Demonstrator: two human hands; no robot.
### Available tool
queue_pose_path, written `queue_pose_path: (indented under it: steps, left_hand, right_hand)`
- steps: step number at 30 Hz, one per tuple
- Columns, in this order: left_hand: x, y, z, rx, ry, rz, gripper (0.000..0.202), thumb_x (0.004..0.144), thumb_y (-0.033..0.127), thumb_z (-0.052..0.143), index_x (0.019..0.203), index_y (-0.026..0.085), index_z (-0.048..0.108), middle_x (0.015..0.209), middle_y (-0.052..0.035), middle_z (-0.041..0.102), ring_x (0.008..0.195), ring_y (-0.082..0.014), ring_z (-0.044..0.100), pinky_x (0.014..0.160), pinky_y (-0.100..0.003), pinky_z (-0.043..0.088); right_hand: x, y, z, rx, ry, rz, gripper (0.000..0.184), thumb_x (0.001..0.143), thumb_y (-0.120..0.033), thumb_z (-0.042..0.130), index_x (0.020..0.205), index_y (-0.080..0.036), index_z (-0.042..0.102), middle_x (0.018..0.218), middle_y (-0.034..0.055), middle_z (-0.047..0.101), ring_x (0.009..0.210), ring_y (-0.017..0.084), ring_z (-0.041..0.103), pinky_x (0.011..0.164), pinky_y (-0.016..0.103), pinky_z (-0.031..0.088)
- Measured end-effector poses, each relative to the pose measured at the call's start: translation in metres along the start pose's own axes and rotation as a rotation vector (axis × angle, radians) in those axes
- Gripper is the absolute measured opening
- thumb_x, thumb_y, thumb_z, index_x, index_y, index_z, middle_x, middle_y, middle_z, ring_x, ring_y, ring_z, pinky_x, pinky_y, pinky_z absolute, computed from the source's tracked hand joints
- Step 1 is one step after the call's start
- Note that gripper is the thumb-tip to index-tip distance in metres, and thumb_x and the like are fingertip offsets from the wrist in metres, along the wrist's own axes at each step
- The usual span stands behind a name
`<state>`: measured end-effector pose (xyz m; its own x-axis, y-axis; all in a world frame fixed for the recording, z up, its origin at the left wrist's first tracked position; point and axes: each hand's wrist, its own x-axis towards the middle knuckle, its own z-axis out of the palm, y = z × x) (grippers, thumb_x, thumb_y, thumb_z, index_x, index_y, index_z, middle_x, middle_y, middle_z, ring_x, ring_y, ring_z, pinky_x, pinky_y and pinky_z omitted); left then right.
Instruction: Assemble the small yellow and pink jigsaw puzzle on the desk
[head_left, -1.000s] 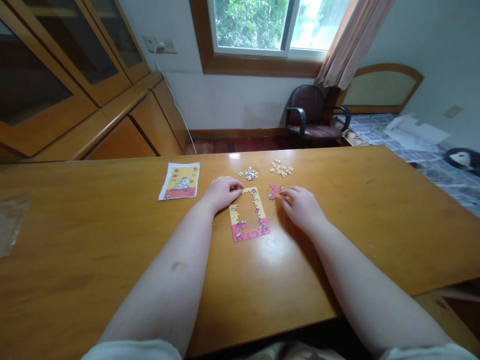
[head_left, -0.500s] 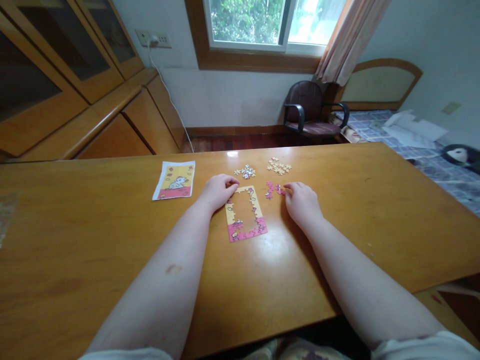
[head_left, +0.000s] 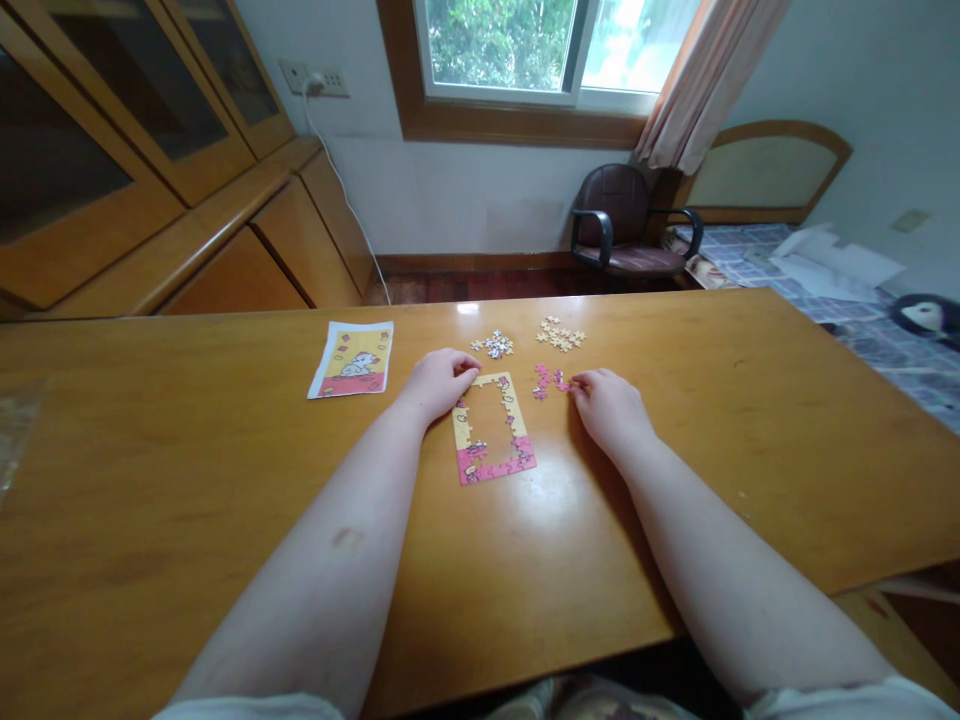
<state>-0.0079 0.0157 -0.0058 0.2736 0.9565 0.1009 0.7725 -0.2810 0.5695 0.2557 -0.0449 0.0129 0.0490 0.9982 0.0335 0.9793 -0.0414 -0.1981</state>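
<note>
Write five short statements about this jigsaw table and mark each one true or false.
1. Only the border of the puzzle frame is assembled; its middle shows bare table. True.
2. The left hand touches the frame's top left corner. True.
3. The right hand rests on the printed picture. False: its fingertips are at the pink pieces right of the frame; the picture lies left of the left hand.
4. The loose pieces form one heap. False: the pink pieces, white pieces and yellow pieces lie in separate groups.
5. The frame's bottom strip is pink. True.
</note>
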Motion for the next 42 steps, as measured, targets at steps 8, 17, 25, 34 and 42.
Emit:
queue_pose_path:
  steps: [8,17,25,34,42]
  left_hand:
    - [0.000,0.002,-0.001,-0.003,-0.002,-0.009,0.026,0.084,0.033,0.055,0.094,0.021,0.075,0.099,-0.0059,0.072,0.095,-0.0230,0.064,0.085,-0.034,0.050]
    - [0.001,-0.001,0.001,-0.001,0.006,-0.007,0.026,0.084,0.034,0.055,0.095,0.021,0.075,0.099,-0.0059,0.072,0.095,-0.0229,0.063,0.087,-0.035,0.050]
    - [0.000,0.000,0.000,-0.001,0.007,-0.009,0.025,0.085,0.034,0.055,0.094,0.021,0.075,0.100,-0.0061,0.072,0.095,-0.0232,0.063,0.086,-0.035,0.050]
    - [0.000,0.001,0.000,0.011,0.004,-0.011,0.025,0.084,0.033,0.056,0.094,0.021,0.075,0.099,-0.0058,0.072,0.095,-0.0229,0.063,0.087,-0.034,0.050]
    - [0.000,0.001,0.000,0.002,0.006,-0.002,0.025,0.084,0.032,0.055,0.095,0.021,0.075,0.099,-0.0060,0.072,0.096,-0.0234,0.063,0.087,-0.035,0.050]
  right_hand:
    - [0.002,-0.003,-0.001,0.003,-0.033,-0.001,0.028,0.095,-0.034,0.049,0.107,-0.024,0.072,0.112,0.0102,0.067,0.104,0.025,0.062,0.088,0.034,0.045]
    - [-0.003,-0.006,-0.006,0.032,-0.184,-0.138,0.013,0.090,-0.027,0.060,0.093,-0.020,0.070,0.105,0.0080,0.067,0.102,0.022,0.061,0.088,0.032,0.043]
    - [-0.012,0.001,-0.013,0.098,-0.294,-0.240,0.011,0.086,-0.029,0.063,0.079,-0.020,0.065,0.088,0.0053,0.068,0.079,0.019,0.062,0.070,0.028,0.044]
    - [-0.018,0.001,-0.016,0.236,-0.322,-0.263,0.010,0.075,-0.012,0.062,0.078,-0.021,0.064,0.081,0.0006,0.071,0.072,0.015,0.063,0.064,0.023,0.044]
    - [-0.024,-0.008,-0.023,0.441,-0.263,-0.299,0.010,0.075,-0.013,0.060,0.077,-0.021,0.066,0.085,0.0017,0.071,0.080,0.016,0.064,0.075,0.026,0.049]
